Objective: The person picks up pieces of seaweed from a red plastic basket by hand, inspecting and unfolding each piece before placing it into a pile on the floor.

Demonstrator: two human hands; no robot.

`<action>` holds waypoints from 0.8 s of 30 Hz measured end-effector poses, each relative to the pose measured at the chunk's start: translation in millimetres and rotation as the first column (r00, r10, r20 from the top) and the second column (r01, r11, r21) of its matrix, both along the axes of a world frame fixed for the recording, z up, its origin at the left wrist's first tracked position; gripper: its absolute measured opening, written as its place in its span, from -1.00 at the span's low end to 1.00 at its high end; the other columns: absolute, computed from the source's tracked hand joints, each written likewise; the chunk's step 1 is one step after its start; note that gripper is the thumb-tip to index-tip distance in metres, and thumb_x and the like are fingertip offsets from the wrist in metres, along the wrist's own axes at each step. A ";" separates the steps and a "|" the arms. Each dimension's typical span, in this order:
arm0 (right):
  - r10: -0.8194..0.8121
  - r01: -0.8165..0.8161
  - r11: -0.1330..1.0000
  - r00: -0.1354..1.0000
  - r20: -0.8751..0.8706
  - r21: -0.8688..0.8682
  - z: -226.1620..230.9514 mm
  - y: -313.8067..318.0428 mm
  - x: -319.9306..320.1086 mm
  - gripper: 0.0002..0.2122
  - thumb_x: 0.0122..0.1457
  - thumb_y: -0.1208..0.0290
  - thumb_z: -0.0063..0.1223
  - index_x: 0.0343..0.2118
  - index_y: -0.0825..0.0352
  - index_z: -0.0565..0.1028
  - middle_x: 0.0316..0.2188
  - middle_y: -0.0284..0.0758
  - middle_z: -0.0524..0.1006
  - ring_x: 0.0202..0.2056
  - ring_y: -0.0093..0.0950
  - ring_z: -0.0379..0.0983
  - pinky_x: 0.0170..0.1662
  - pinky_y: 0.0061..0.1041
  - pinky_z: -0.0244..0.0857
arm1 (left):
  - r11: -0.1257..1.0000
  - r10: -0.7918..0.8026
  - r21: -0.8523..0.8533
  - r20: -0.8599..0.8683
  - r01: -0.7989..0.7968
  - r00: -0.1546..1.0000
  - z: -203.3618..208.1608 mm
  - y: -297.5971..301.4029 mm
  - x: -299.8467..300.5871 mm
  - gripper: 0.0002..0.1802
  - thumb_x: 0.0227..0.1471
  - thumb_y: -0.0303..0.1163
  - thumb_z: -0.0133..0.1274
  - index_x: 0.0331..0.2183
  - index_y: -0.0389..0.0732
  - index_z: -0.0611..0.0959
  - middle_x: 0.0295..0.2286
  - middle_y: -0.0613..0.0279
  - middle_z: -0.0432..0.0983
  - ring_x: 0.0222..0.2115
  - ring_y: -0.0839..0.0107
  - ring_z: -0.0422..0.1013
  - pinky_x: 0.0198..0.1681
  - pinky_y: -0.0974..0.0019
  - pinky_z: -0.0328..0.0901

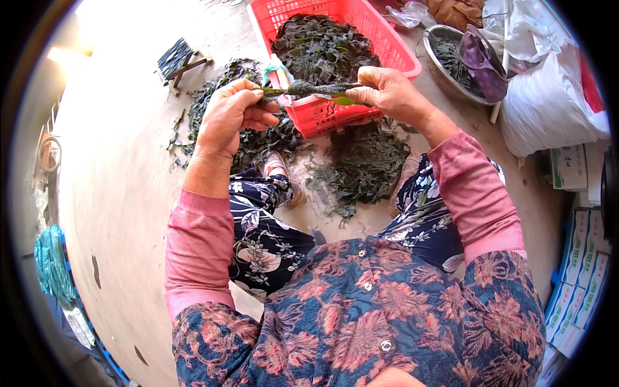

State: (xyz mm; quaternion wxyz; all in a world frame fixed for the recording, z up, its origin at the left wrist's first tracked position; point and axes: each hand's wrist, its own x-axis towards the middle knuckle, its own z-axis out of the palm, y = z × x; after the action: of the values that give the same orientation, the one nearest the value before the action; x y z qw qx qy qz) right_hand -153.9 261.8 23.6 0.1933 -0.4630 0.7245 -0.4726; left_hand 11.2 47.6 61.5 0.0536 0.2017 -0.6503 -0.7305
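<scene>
A dark green strip of seaweed (309, 89) is stretched level between my two hands. My left hand (233, 113) pinches one end between thumb and forefinger, its other fingers loosely curled. At the opposite end, my right hand (390, 93) grips the strip with thumb and fingers closed. Just beyond and below it stands a red plastic basket (335, 115) with a heap of dark seaweed (322, 48) inside. More seaweed (367, 161) lies on the floor between my feet, and another loose pile (222, 90) spreads to the basket's left.
A small folding stool (180, 63) stands at the far left of the basket. To the right are a round basin (429, 55) holding dark strands and a purple cloth, a stuffed white sack (548, 103), and stacked boxes (574, 284). A teal bundle (55, 264) lies at the left edge.
</scene>
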 end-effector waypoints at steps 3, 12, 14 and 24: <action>-0.077 0.080 0.997 0.976 -0.202 0.006 -9.5 -14.7 5.6 -0.74 -0.04 0.27 0.07 -0.63 0.34 0.32 -0.74 -0.32 0.33 -0.67 -0.44 0.26 -0.57 -0.46 0.10 | 0.981 0.080 -0.181 0.093 -0.062 0.992 -9.6 -11.9 3.9 -0.91 -0.05 -0.47 -0.16 -0.50 -0.24 0.45 -0.59 0.18 0.48 -0.69 0.50 0.42 -0.69 0.56 0.28; 0.050 0.099 0.981 0.707 -0.705 0.168 -32.5 -63.0 31.1 -0.89 -0.08 0.48 -0.13 -0.44 0.30 0.36 -0.67 -0.16 0.45 -0.54 -0.21 0.44 -0.48 -0.27 0.29 | 0.638 0.306 -0.767 0.333 0.068 0.892 -70.1 -52.4 -0.5 -0.90 -0.13 -0.47 -0.14 -0.51 -0.27 0.46 -0.68 0.17 0.45 -0.74 0.46 0.40 -0.59 0.38 0.28; 0.149 0.052 0.964 0.701 -0.697 0.259 -40.2 -65.5 33.2 -0.88 -0.11 0.48 -0.12 -0.45 0.30 0.40 -0.64 -0.18 0.46 -0.51 -0.23 0.45 -0.44 -0.30 0.31 | 0.472 0.353 -0.842 0.450 0.260 0.820 -84.0 -55.1 -1.3 -0.82 -0.16 -0.40 -0.14 -0.46 -0.21 0.52 -0.55 0.08 0.49 -0.47 0.19 0.45 -0.34 0.24 0.30; 0.394 -0.133 0.857 0.791 -0.468 0.498 -45.7 -59.2 28.7 -0.85 -0.12 0.30 0.01 -0.59 0.27 0.46 -0.60 -0.17 0.45 -0.48 -0.15 0.39 -0.40 -0.24 0.24 | 0.108 0.324 -0.854 0.514 0.509 0.794 -82.7 -24.3 -11.3 -0.77 -0.18 -0.45 -0.15 -0.41 -0.22 0.56 -0.41 -0.01 0.47 -0.33 0.13 0.41 -0.27 0.19 0.30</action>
State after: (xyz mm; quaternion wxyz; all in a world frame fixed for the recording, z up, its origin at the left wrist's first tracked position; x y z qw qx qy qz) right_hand -125.2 202.6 -22.1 0.1400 -0.6229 0.7619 -0.1092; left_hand -0.1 23.3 -21.2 -0.0836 0.2850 -0.9549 -0.0016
